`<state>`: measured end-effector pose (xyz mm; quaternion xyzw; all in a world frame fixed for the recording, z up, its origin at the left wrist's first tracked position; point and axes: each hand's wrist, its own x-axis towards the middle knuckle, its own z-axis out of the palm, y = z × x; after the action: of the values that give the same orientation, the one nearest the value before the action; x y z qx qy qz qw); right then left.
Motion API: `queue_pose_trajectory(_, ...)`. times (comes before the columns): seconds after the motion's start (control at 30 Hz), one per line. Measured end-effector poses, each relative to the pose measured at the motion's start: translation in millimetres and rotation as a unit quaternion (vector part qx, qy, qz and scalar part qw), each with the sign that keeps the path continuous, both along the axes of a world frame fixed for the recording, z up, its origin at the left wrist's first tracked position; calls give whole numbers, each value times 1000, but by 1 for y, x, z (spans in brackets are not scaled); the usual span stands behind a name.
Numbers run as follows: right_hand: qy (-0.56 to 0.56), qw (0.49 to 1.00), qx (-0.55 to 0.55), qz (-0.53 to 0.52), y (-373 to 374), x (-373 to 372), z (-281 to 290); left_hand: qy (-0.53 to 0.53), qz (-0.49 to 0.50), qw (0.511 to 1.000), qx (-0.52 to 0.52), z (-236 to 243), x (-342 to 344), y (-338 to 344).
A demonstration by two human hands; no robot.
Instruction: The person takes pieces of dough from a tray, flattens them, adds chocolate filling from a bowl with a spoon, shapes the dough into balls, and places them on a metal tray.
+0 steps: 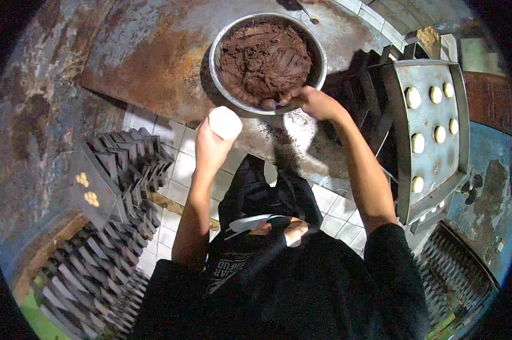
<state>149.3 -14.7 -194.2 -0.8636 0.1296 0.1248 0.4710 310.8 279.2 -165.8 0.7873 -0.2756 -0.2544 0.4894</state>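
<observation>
**Reaching into brown paste [261, 56], holding a round white piece [225, 124]**

Clasps the round white piece in the left hand [212, 147] at the centre of the frame, just below and to the left of a round metal bowl [213, 63], with a grip closed about the underside and the fingers partly hidden. Reaches with the right hand [318, 105] over the lower right rim of the bowl, with bent, slightly blurred fingers at the lower edge of the paste. Impossible to tell from this angle the opening of the right grip, or any load in it.

At upper centre of the frame, on a stained and rust-marked table [148, 73], the bowl, heaped with paste, rough at the top and smoother at lower right. Near the top edge, a small spoon [314, 21], also on the table.

At right of the frame, a metal tray [432, 161] bearing seven pale rounds [418, 143], spaced apart. At left, a stack of dark metal trays [128, 164], topped with two clusters of pale yellow pieces [91, 198]. More stacked metalware [91, 272] at lower left, and again at lower right. Between table and camera, a white tiled floor [179, 161] and, across the lower centre, black clothing [301, 283] with short sleeves.
</observation>
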Motion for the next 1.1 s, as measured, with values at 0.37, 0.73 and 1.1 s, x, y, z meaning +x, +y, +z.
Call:
queue_pose_trajectory(0.37, -214, 933, -221, -186, 132, -80, 83, -51, -88, 990, -97, 34, -55, -65)
queue_pose_trajectory(0.73, 46, 950, -143, -273, 128, -260, -102, 2, -199, 979, -34, 32, -117, -81)
queue_pose_trajectory(1.1, -241, 942, 68, -223, 81, -246, 153, 51, -478, 874, 74, 117, -204, -109)
